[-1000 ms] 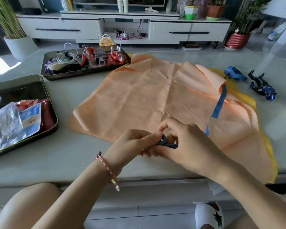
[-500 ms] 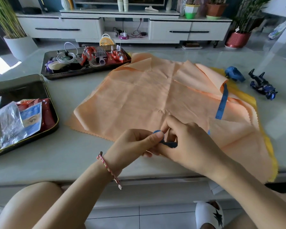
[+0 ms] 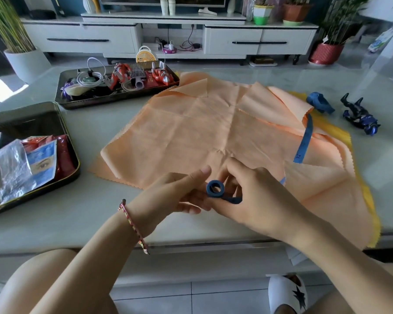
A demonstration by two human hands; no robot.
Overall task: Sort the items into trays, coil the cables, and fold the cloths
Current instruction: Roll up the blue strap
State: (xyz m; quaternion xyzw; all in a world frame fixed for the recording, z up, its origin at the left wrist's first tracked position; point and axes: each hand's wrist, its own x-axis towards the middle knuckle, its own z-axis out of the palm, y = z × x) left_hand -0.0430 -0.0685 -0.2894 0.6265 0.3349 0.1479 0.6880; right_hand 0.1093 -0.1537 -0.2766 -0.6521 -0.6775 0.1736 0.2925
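Coiling a tape measure above the table's near edge. To wind it well, the left hand should hold the roll firmly and turn it while the right hand feeds the strip flat and lightly taut, each turn stacked squarely on the one before, so the roll neither cones nor springs open. At lower centre, the left hand (image 3: 168,196) pinches the coil (image 3: 213,194): its thumb (image 3: 201,174) lies straight across the far side and its curled fingers support it from below, with only a narrow gap between them. The coil is small, with an open centre. The right hand (image 3: 261,196), touching the left, curls its fingers closely round the strip where it leaves the coil. The loose tape (image 3: 305,141) reappears right of centre and lies slack on the orange cloth (image 3: 191,132), which is spread flat over a yellow cloth (image 3: 336,130); the stretch between is hidden behind the right hand.
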